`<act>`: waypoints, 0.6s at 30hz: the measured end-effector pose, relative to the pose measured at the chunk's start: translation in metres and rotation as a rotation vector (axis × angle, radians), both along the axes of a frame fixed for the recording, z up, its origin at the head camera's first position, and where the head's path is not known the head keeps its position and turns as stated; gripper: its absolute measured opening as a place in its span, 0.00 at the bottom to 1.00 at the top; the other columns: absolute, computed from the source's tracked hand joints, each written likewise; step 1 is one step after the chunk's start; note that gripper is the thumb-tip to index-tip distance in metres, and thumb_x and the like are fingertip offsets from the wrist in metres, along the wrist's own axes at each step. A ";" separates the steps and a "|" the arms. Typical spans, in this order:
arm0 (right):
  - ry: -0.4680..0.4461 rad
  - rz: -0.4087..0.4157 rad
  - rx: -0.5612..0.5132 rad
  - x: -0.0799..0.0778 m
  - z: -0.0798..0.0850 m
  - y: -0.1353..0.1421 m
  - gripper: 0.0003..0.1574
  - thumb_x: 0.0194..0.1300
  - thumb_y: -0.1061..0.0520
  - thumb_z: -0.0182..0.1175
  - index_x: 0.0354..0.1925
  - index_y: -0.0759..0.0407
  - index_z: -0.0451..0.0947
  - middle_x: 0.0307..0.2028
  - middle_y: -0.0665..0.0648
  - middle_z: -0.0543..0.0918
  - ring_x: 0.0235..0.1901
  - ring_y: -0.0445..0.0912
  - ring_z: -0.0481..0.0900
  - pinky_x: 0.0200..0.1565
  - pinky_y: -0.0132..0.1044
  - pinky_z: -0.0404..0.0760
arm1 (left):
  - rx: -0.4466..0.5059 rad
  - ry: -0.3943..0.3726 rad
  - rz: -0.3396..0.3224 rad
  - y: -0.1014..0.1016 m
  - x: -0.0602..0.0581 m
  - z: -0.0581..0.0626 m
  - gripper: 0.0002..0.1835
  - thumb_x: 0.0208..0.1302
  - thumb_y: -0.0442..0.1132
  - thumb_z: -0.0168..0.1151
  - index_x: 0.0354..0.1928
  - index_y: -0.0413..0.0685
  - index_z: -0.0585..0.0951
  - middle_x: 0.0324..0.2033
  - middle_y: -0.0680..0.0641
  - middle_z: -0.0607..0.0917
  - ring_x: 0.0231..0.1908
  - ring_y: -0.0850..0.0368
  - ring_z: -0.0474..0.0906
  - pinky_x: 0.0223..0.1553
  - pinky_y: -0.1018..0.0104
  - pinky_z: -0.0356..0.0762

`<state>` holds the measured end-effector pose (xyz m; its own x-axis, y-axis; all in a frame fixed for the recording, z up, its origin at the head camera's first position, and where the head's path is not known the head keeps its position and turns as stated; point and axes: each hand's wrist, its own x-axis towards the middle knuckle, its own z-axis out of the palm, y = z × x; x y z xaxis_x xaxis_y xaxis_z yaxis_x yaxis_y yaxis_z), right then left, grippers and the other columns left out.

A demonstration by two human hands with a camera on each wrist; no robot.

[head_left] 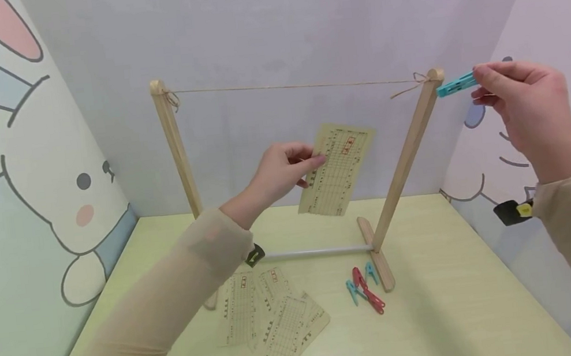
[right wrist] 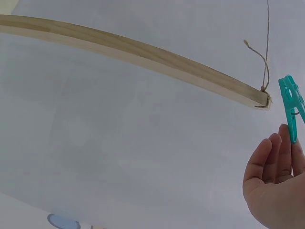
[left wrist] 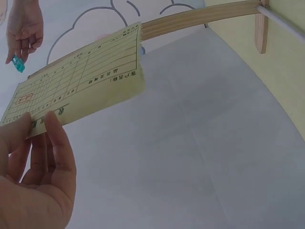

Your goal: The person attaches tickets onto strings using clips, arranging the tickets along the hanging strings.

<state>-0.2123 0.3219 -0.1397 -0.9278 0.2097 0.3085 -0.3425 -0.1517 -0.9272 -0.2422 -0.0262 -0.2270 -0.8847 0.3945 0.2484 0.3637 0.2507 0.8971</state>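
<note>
Pretty early stage, I'd say. The string (head_left: pixel 281 87) between the left post (head_left: pixel 178 148) and the right post (head_left: pixel 409 159) has nothing clipped on it yet. What's done: one paper slip (head_left: pixel 339 172) and one teal peg (head_left: pixel 455 84) are picked up and off the table (head_left: pixel 444 300). What's left, by the look of it, is that pair plus at least four loose slips (head_left: pixel 281 338) overlapping on the near side of the table, with a few red and blue pegs (head_left: pixel 373 302) bunched just right of them, by the right post's foot.

Hands are well apart. The left hand (head_left: pixel 287 172) pinches the slip by its left edge, thumb over the printed side. The right hand (head_left: pixel 533 97) has the teal peg between thumb and fingers, just right of the right post's top. Can't really tell if the peg is squeezed.

The held slip hangs in the air below the string, not touching it, nearer the right post. It's a thin yellowish sheet, printed with a grid and a red box near the top, tilted so the top leans right. One end looks slightly wavy.
</note>
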 end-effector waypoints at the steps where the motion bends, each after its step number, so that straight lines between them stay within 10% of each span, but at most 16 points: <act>1: -0.002 -0.001 0.005 0.000 0.003 0.000 0.19 0.55 0.60 0.73 0.46 0.65 0.85 0.39 0.52 0.85 0.26 0.44 0.83 0.37 0.25 0.83 | -0.009 0.001 0.001 0.001 -0.001 0.000 0.09 0.67 0.42 0.65 0.43 0.45 0.86 0.38 0.47 0.89 0.35 0.57 0.83 0.33 0.63 0.85; 18: 0.003 -0.016 0.075 -0.008 0.031 0.000 0.20 0.53 0.58 0.74 0.45 0.64 0.86 0.39 0.51 0.85 0.30 0.43 0.82 0.35 0.23 0.82 | 0.009 0.006 -0.019 0.018 -0.014 0.014 0.09 0.67 0.43 0.66 0.39 0.45 0.85 0.33 0.50 0.86 0.34 0.59 0.79 0.34 0.64 0.85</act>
<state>-0.2199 0.3219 -0.1085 -0.9235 0.2009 0.3269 -0.3474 -0.0757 -0.9347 -0.2559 -0.0082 -0.2134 -0.8756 0.4089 0.2570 0.3734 0.2355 0.8973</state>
